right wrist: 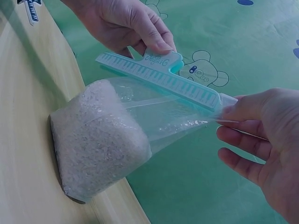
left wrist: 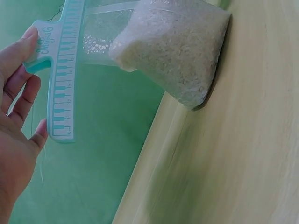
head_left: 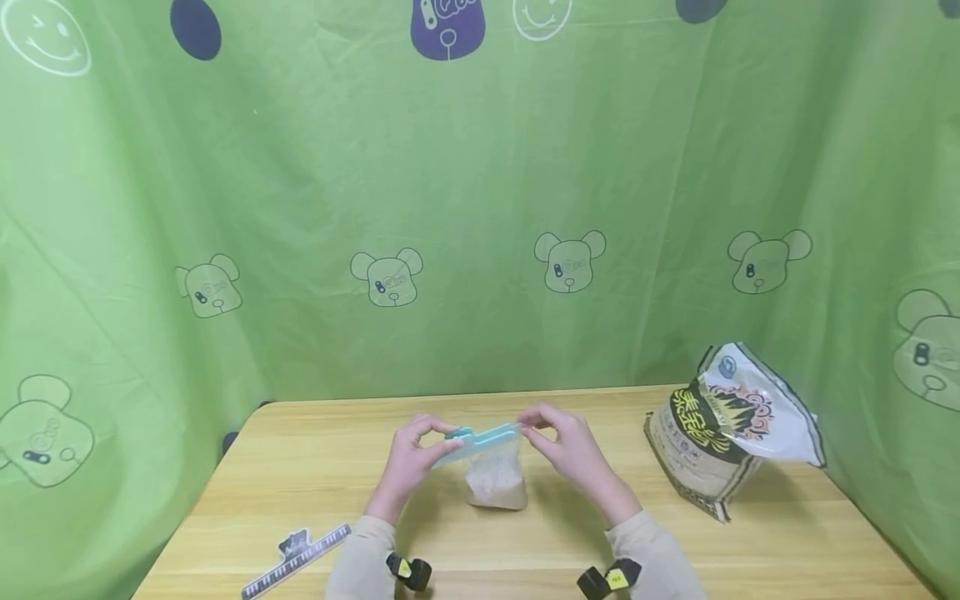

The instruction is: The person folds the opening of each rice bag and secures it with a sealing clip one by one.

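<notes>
- Evidently, a clear bag of rice (right wrist: pixel 100 140) is held up by its top, its base rested on the wooden table (head_left: pixel 322 467), between the two hands near the middle.
- A teal clip (right wrist: pixel 159 79), printed with piano keys, is laid across the upper part of the bag, above the rice.
- The clip's handle is pinched between thumb and fingers by the left hand (head_left: pixel 405 462).
- A top corner of the bag, just beside the clip's end, is pinched by the right hand (head_left: pixel 572 450); its other fingers are held loosely bent, clear of the bag. Whether the clip itself is touched by this hand cannot be told.
- A black-and-white keyboard clip (head_left: pixel 297 562) is placed on the table, left of the left forearm.
- A large printed sack (head_left: pixel 701 450) is stood at the right, its top flopped over to the right.
- The table is backed by a green curtain (head_left: pixel 465 167) patterned with bear heads.
</notes>
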Action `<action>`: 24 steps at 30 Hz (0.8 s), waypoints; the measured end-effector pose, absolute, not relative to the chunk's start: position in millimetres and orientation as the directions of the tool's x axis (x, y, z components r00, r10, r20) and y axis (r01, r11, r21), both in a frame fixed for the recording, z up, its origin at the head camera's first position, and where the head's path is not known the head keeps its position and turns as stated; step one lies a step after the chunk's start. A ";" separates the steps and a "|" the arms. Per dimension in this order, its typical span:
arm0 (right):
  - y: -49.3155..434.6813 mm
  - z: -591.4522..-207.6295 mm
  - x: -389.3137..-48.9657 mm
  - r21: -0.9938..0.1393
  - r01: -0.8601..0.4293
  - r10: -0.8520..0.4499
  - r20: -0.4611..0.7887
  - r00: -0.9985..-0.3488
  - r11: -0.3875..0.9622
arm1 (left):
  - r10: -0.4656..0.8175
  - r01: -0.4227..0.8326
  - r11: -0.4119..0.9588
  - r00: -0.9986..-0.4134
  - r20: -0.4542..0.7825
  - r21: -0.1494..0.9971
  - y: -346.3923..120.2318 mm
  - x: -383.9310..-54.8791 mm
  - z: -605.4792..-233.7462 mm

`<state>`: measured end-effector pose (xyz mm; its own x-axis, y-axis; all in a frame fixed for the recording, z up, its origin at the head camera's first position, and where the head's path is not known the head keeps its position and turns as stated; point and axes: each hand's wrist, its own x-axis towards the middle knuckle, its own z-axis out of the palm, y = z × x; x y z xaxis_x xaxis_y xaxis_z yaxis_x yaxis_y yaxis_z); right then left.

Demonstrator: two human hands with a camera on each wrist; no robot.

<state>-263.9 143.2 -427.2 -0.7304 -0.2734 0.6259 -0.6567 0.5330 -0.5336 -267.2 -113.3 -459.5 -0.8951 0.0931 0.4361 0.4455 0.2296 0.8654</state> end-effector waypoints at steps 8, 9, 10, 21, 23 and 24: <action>144.0 -425.8 -266.3 -0.492 -0.677 -0.272 0.660 -0.700 0.547 | 0.081 0.437 0.214 -0.899 0.430 0.874 -106.3 -265.6 -457.1; 144.3 -425.3 -266.1 -0.493 -0.677 -0.273 0.660 -0.700 0.546 | 0.079 0.435 0.219 -0.900 0.428 0.873 -105.5 -265.4 -456.9; 144.6 -424.8 -265.7 -0.495 -0.676 -0.274 0.657 -0.702 0.546 | 0.077 0.432 0.225 -0.901 0.426 0.873 -104.7 -265.2 -456.5; 148.0 -421.7 -263.8 -0.482 -0.693 -0.289 0.667 -0.687 0.535 | 0.059 0.434 0.201 -0.900 0.431 0.878 -94.0 -243.9 -433.7; 148.4 -421.8 -264.1 -0.479 -0.701 -0.290 0.674 -0.679 0.529 | 0.056 0.440 0.199 -0.897 0.438 0.876 -93.0 -242.8 -433.0; 148.6 -422.0 -264.2 -0.478 -0.704 -0.291 0.677 -0.676 0.525 | 0.057 0.444 0.203 -0.895 0.442 0.873 -92.6 -242.7 -432.9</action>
